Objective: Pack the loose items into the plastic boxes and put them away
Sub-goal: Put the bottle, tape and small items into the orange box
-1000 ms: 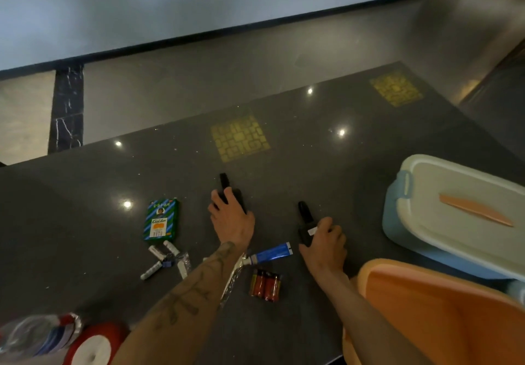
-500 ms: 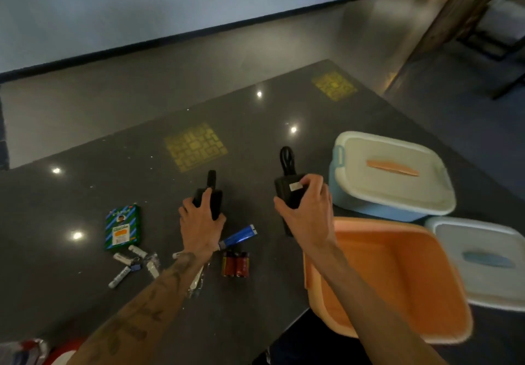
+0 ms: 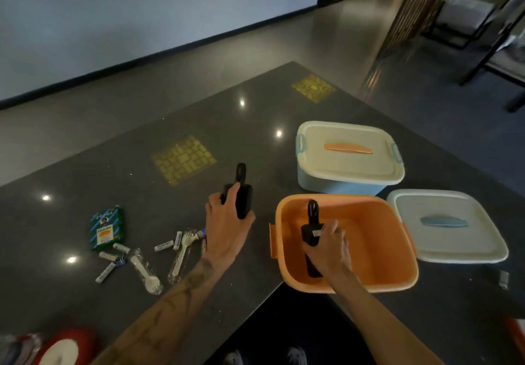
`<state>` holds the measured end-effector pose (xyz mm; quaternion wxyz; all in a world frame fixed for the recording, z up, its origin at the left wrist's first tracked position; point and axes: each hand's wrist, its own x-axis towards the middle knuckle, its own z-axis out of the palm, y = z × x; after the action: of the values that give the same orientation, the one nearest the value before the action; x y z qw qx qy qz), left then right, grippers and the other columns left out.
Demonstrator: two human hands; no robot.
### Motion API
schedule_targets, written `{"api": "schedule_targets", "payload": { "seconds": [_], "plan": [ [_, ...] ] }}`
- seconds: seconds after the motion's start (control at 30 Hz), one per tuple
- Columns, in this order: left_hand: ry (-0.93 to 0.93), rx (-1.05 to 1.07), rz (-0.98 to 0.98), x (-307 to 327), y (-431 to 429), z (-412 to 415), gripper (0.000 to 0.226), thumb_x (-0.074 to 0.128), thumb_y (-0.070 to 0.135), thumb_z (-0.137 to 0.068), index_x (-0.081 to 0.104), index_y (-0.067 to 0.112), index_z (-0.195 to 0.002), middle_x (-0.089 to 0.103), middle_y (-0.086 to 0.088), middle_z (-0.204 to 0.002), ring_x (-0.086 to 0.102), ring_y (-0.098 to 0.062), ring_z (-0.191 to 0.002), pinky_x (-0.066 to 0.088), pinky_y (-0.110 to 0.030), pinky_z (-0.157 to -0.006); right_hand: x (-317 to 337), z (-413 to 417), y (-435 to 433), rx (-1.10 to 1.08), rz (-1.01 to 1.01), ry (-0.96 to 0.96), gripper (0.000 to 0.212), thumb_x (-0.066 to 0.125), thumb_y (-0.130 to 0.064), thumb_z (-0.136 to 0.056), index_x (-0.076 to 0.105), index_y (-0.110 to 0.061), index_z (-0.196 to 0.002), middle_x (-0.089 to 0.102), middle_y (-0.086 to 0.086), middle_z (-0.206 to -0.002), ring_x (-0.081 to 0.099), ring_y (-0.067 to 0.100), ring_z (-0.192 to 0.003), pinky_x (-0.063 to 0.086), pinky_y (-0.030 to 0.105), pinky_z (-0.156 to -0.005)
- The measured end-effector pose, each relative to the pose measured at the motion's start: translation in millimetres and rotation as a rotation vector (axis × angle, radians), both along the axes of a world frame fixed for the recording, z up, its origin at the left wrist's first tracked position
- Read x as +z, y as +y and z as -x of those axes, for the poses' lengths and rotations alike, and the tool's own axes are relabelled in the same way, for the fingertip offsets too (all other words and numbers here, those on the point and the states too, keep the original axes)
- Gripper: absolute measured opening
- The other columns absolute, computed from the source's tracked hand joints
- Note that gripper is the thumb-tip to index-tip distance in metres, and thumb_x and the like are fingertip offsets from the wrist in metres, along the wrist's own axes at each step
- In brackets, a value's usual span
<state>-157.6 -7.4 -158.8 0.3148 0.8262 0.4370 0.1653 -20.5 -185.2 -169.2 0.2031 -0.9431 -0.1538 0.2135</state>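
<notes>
The left hand [image 3: 227, 228] is clenched around one black device [image 3: 241, 199] over the desk [image 3: 113, 180], just left of the orange box [image 3: 377, 239]; contact with the desk cannot be confirmed. The right hand [image 3: 329, 248] grasps a second black device [image 3: 311, 231] inside that open box. A lidded blue box [image 3: 349, 160] stands just beyond it, and a loose lid [image 3: 446, 228] lies to its right. Batteries [image 3: 164, 245], wrapped forks [image 3: 147, 275] and a green packet [image 3: 107, 229] lie at left.
</notes>
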Motion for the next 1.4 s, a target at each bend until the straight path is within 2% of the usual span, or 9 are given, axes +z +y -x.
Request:
{"api": "schedule_targets", "payload": {
  "seconds": [0.2, 0.3, 0.47, 0.57, 0.67, 0.9, 1.1, 1.23, 1.4],
  "plan": [
    [-0.042, -0.048, -0.005, 23.8, -59.1, -22.0, 0.072, 0.068, 0.057, -0.086, 0.034, 0.04, -0.147, 0.034, -0.001, -0.134, 0.037, -0.016, -0.122, 0.04, -0.03, -0.092, -21.1, -23.7, -15.0, 0.074, 0.076, 0.095, 0.083, 0.064, -0.052, -0.09, 0.02, -0.008, -0.144, 0.041, 0.016, -0.14, 0.044, 0.036, -0.131, 0.038, 0.046, -0.11],
    [-0.024, -0.053, -0.018, 31.3, -89.2, -40.0, 0.072, 0.069, 0.047, -0.086, 0.031, 0.042, -0.147, 0.032, 0.001, -0.136, 0.04, -0.017, -0.121, 0.051, -0.036, -0.093, -27.1, -33.4, -21.5, 0.102, 0.089, 0.13, 0.074, 0.061, -0.047, -0.093, 0.023, -0.006, -0.142, 0.04, 0.018, -0.14, 0.043, 0.038, -0.129, 0.039, 0.048, -0.108],
    [0.018, -0.104, -0.058, 25.6, -132.5, -68.4, 0.07, 0.063, 0.052, -0.083, 0.03, 0.045, -0.144, 0.032, 0.004, -0.135, 0.039, -0.015, -0.121, 0.051, -0.035, -0.094, -33.5, -45.3, -31.1, 0.127, 0.149, 0.19, 0.086, 0.063, -0.05, -0.09, 0.016, -0.007, -0.148, 0.033, 0.018, -0.146, 0.036, 0.04, -0.135, 0.039, 0.049, -0.107],
    [0.096, -0.134, -0.097, 9.7, -148.7, -78.1, 0.069, 0.061, 0.053, -0.083, 0.033, 0.043, -0.145, 0.039, 0.003, -0.138, 0.042, -0.02, -0.127, 0.044, -0.036, -0.104, -33.9, -52.4, -36.2, 0.108, 0.115, 0.207, 0.064, 0.059, -0.041, -0.094, 0.026, -0.012, -0.14, 0.036, 0.017, -0.143, 0.04, 0.039, -0.131, 0.042, 0.05, -0.104],
    [0.159, -0.145, 0.025, -6.0, -158.7, -85.8, 0.068, 0.061, 0.05, -0.085, 0.03, 0.045, -0.144, 0.039, 0.0, -0.136, 0.043, -0.024, -0.127, 0.044, -0.037, -0.099, -35.3, -57.7, -44.6, 0.081, 0.085, 0.202, 0.052, 0.055, -0.035, -0.097, 0.028, -0.015, -0.137, 0.037, 0.015, -0.141, 0.042, 0.037, -0.128, 0.044, 0.05, -0.101],
    [0.201, -0.127, 0.051, -29.6, -141.5, -95.2, 0.034, 0.041, 0.018, -0.102, 0.038, 0.026, -0.136, 0.048, 0.0, -0.123, 0.058, -0.026, -0.115, 0.047, -0.04, -0.086, -40.5, -69.3, -59.4, 0.112, 0.136, 0.216, 0.088, 0.066, -0.043, -0.091, 0.012, -0.011, -0.152, 0.025, 0.017, -0.154, 0.035, 0.04, -0.138, 0.041, 0.051, -0.108],
    [0.445, -0.167, 0.31, -48.6, -140.1, -106.2, 0.065, 0.071, 0.039, -0.088, 0.035, 0.03, -0.141, 0.052, -0.004, -0.126, 0.061, -0.029, -0.11, 0.052, -0.039, -0.085, -43.4, -75.4, -65.9, 0.143, 0.099, 0.184, 0.088, 0.07, -0.044, -0.087, 0.015, -0.011, -0.148, 0.034, 0.018, -0.146, 0.046, 0.036, -0.13, 0.047, 0.046, -0.101],
    [0.393, -0.194, 0.395, -62.9, -139.8, -110.3, 0.07, 0.074, 0.041, -0.087, 0.034, 0.029, -0.144, 0.057, -0.004, -0.123, 0.062, -0.023, -0.106, 0.054, -0.039, -0.091, -45.0, -80.4, -72.1, 0.165, 0.076, 0.152, 0.085, 0.068, -0.042, -0.09, 0.016, -0.013, -0.149, 0.039, 0.012, -0.144, 0.055, 0.027, -0.121, 0.049, 0.036, -0.092],
    [0.328, -0.201, 0.426, -69.1, -143.0, -116.4, 0.068, 0.075, 0.045, -0.085, 0.037, 0.033, -0.14, 0.055, 0.0, -0.126, 0.058, -0.022, -0.113, 0.046, -0.038, -0.098, -42.5, -88.3, -82.0, 0.157, 0.058, 0.033, 0.05, 0.066, -0.038, -0.092, 0.04, -0.018, -0.129, 0.053, -0.004, -0.103, 0.052, 0.005, -0.077, 0.044, 0.022, -0.064]
  ]
}}
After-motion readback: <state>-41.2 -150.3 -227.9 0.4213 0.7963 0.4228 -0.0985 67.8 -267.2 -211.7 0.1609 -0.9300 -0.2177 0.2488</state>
